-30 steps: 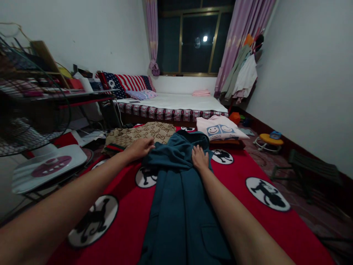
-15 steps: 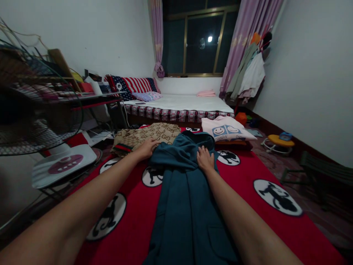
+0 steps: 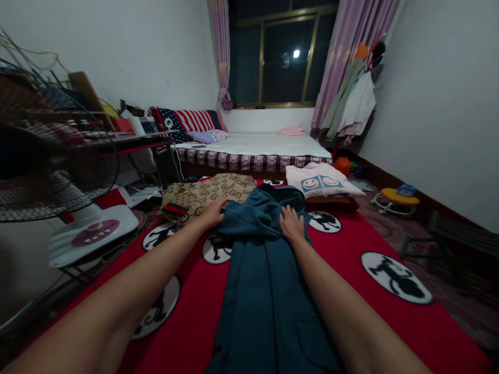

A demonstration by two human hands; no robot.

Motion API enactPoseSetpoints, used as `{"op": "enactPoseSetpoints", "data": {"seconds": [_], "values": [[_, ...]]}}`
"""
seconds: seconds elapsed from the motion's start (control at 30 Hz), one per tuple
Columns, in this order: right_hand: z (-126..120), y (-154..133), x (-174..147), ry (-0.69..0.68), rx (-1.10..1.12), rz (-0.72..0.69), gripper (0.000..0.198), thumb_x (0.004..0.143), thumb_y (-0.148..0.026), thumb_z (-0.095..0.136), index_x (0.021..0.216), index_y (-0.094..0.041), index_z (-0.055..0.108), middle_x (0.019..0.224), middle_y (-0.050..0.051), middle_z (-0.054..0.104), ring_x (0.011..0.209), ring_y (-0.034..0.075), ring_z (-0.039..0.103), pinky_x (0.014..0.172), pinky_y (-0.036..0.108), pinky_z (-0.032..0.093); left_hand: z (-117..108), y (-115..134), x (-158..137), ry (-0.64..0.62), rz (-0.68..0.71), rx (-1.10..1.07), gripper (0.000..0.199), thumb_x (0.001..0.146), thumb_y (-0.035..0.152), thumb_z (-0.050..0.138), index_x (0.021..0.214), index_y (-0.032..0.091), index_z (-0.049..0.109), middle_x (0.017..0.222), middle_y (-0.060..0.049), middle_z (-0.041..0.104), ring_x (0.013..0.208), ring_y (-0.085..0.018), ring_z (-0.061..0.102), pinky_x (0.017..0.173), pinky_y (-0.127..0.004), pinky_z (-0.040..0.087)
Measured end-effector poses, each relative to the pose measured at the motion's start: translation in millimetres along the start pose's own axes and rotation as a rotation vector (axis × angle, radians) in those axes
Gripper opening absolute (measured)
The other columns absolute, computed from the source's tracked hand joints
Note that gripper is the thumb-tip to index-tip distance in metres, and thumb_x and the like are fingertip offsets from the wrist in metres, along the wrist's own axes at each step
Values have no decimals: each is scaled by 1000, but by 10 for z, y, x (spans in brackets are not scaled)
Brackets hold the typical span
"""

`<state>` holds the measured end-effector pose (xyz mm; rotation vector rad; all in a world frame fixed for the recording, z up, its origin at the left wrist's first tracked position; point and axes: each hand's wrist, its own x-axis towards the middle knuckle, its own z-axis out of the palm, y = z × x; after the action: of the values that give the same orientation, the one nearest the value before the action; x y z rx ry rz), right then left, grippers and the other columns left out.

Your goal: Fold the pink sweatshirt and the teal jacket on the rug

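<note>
A dark teal coat (image 3: 255, 291) lies lengthwise down the middle, its upper part folded over and its hood or collar at the far end. My left hand (image 3: 213, 212) is at the left edge of the folded part, fingers together and curled at the cloth, fingertips partly hidden. On the right side of the fold, my right hand (image 3: 292, 224) rests palm down with its fingers spread. Beyond my left hand lies a tan patterned garment (image 3: 230, 186) with a green and red stripe. A folded pink shirt (image 3: 322, 181) with smiling faces sits at the far right on other folded cloth.
Under the clothes spreads a red blanket (image 3: 343, 280) with round white patches. A fan (image 3: 50, 150) and a white chair (image 3: 95, 231) stand at left, by a cluttered desk (image 3: 136, 136). A bed (image 3: 253, 143) is beyond. At right are a yellow stool (image 3: 399, 196) and a dark folding stool (image 3: 460, 234).
My left hand has shifted slightly right along with the left edge of the folded coat. My right hand stays flat on the cloth. The view has moved a little.
</note>
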<state>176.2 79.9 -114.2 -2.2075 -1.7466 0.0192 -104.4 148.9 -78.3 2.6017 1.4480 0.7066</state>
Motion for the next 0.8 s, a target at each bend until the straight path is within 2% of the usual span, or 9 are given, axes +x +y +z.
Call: {"op": "enactPoseSetpoints", "data": {"seconds": [0.13, 0.33, 0.4, 0.5, 0.6, 0.63, 0.67, 0.7, 0.8], "values": [[13, 6, 1, 12, 23, 0, 50, 98, -34, 23, 143, -19, 39, 154, 8, 29, 142, 23, 24, 112, 51, 20, 19, 170, -30, -99, 136, -141, 44, 74, 20, 55, 117, 17, 60, 120, -5, 64, 111, -20, 58, 97, -30, 44], [2, 9, -2, 28, 89, -1, 50, 99, -38, 22, 141, -18, 43, 153, 8, 31, 141, 24, 25, 112, 53, 19, -137, 408, -124, -158, 321, -205, 25, 72, 18, 54, 94, 17, 65, 122, -7, 62, 114, -20, 55, 100, -32, 41], [-7, 10, 2, 25, 118, 5, 50, 99, -39, 22, 140, -19, 43, 153, 8, 31, 141, 24, 25, 112, 53, 19, -328, 478, -147, -133, 318, -129, 22, 77, 22, 52, 96, 17, 64, 110, -8, 66, 104, -21, 59, 92, -32, 44], [-14, 19, 21, 12, 177, 22, 50, 99, -40, 23, 140, -20, 44, 153, 7, 31, 142, 24, 25, 113, 53, 17, -777, 700, -182, -17, 223, 64, 22, 83, 33, 51, 91, 17, 63, 87, -6, 66, 84, -21, 61, 77, -30, 46], [-14, 40, 49, -16, 263, 38, 51, 99, -42, 23, 141, -21, 44, 154, 6, 30, 142, 24, 23, 114, 54, 13, -1300, 1147, -300, 115, 106, 105, 35, 82, 47, 53, 93, 16, 63, 82, -5, 64, 77, -20, 60, 72, -29, 45], [-15, 49, 58, -27, 295, 40, 51, 99, -42, 23, 141, -21, 43, 154, 6, 29, 143, 24, 22, 114, 54, 11, -1454, 1330, -375, 99, 55, 53, 39, 81, 51, 53, 94, 15, 63, 81, -5, 64, 74, -19, 59, 70, -28, 45], [-17, 58, 65, -37, 323, 41, 52, 99, -43, 21, 141, -21, 43, 154, 5, 28, 143, 23, 21, 114, 54, 10, -1584, 1512, -468, 12, 11, -26, 45, 80, 55, 53, 96, 15, 63, 80, -4, 64, 71, -18, 58, 66, -27, 45], [-23, 69, 70, -46, 345, 40, 52, 100, -43, 20, 142, -22, 42, 155, 5, 28, 143, 23, 21, 114, 54, 10, -1685, 1682, -576, -157, -20, -124, 50, 79, 60, 52, 99, 15, 63, 77, -3, 64, 67, -17, 58, 62, -25, 44], [-54, 103, 71, -72, 372, 33, 52, 100, -41, 17, 144, -23, 39, 155, 5, 28, 143, 22, 22, 114, 54, 11, -1791, 2023, -927, -758, -71, -396, 58, 80, 67, 49, 112, 19, 61, 74, -1, 65, 57, -14, 57, 53, -22, 43]]}}
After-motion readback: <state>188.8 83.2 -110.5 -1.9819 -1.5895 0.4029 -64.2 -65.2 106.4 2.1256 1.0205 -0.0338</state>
